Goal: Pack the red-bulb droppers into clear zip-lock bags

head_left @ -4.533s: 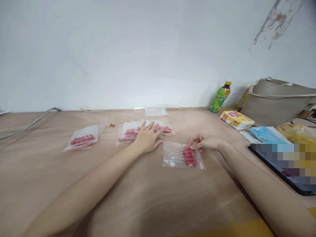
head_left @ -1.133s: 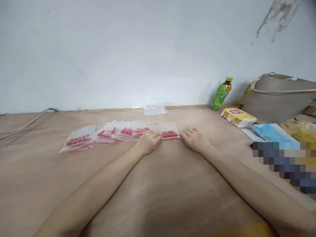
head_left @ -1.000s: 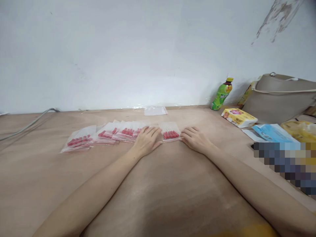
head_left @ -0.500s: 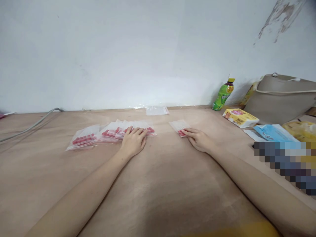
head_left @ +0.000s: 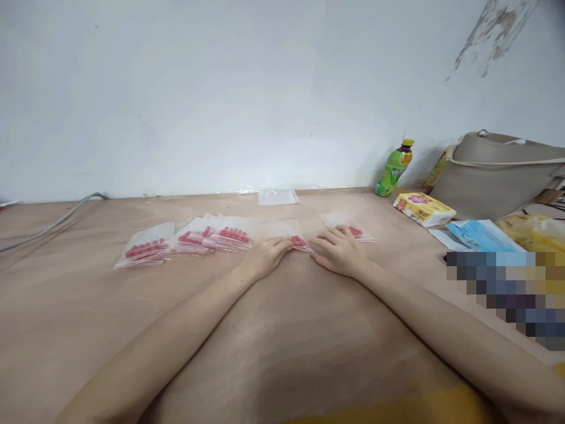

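Observation:
My left hand (head_left: 270,256) lies low on the table, its fingers together on the lower left part of a clear zip bag (head_left: 282,228) of red capsule-like pieces. My right hand (head_left: 339,252) is just right of that bag, palm down, with fingers loosely apart and tips near the bag's right edge. A second zip bag (head_left: 326,220) lies partly under and behind my right hand, red pieces showing past it. Left of my left hand, several similar bags overlap in a row, among them a front bag (head_left: 148,241) and a bag nearest the hand (head_left: 233,231).
A flat whitish packet (head_left: 278,198) lies by the wall. At the right are a green drink bottle (head_left: 394,169), a yellow tissue pack (head_left: 424,209), a grey bag (head_left: 489,176), and a blue packet (head_left: 483,235). A grey cable (head_left: 62,221) runs along the left.
My left hand has moved right off the row, and a bag now lies between my hands. The bag my right hand pinched now lies farther right, partly under that hand.

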{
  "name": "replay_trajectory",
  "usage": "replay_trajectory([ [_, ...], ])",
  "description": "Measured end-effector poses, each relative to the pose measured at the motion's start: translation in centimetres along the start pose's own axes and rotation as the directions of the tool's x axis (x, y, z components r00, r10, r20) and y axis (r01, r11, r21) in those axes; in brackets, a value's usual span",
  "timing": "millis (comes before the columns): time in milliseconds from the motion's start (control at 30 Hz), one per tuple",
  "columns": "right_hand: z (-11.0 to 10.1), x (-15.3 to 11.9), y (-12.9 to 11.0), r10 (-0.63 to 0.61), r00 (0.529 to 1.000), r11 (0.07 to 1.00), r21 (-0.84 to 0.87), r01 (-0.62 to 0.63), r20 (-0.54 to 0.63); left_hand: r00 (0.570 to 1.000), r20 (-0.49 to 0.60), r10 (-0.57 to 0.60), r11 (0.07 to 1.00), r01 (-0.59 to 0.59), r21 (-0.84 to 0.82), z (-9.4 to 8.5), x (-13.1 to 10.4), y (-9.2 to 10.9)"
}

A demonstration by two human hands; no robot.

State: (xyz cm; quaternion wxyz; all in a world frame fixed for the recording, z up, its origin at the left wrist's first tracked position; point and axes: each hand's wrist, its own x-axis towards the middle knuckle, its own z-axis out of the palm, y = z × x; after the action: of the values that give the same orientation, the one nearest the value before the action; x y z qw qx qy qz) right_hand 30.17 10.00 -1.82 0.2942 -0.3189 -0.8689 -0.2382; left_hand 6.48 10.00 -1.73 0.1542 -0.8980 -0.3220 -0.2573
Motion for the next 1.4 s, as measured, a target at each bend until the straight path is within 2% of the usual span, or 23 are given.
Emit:
replay_trajectory([
  [100,1.1,1.4,-0.6,-0.068,0.997,0.998,-0.015,0.068,-0.024,0.999,-0.010,0.048,0.999,-0.048,-0.022,-0.1,0.2,0.0],
  [233,1.9,1.8,-0.4,-0.101,0.995,0.995,-0.005,0.101,-0.025,0.995,-0.047,0.089,0.996,-0.088,0.021,-0.7,-0.8,-1.1],
  [433,1.3,1.2,-0.5,-0.086,0.995,0.996,-0.025,0.085,-0.042,0.985,-0.067,0.159,0.984,-0.152,0.090,-1.1,-2.2,-2.2],
  [867,0.8,1.6,-0.8,-0.159,0.985,0.985,-0.071,0.154,-0.067,0.985,-0.061,0.162,0.978,-0.152,0.141,-1.2,-1.4,-2.1],
  [1033,1.1,1.7,-1.0,-0.158,0.986,0.986,-0.066,0.155,-0.045,0.988,-0.058,0.145,0.978,-0.134,0.162,-0.5,-0.2,-1.2],
  [1233,1.5,2.1,-1.5,-0.144,0.989,0.986,-0.083,0.141,-0.028,0.973,-0.017,0.232,0.956,-0.225,0.186,1.4,1.8,0.0],
  [1400,1.7,2.0,-1.4,-0.139,0.990,0.987,-0.079,0.137,-0.026,0.960,0.000,0.280,0.939,-0.274,0.206,2.0,2.2,0.2],
])
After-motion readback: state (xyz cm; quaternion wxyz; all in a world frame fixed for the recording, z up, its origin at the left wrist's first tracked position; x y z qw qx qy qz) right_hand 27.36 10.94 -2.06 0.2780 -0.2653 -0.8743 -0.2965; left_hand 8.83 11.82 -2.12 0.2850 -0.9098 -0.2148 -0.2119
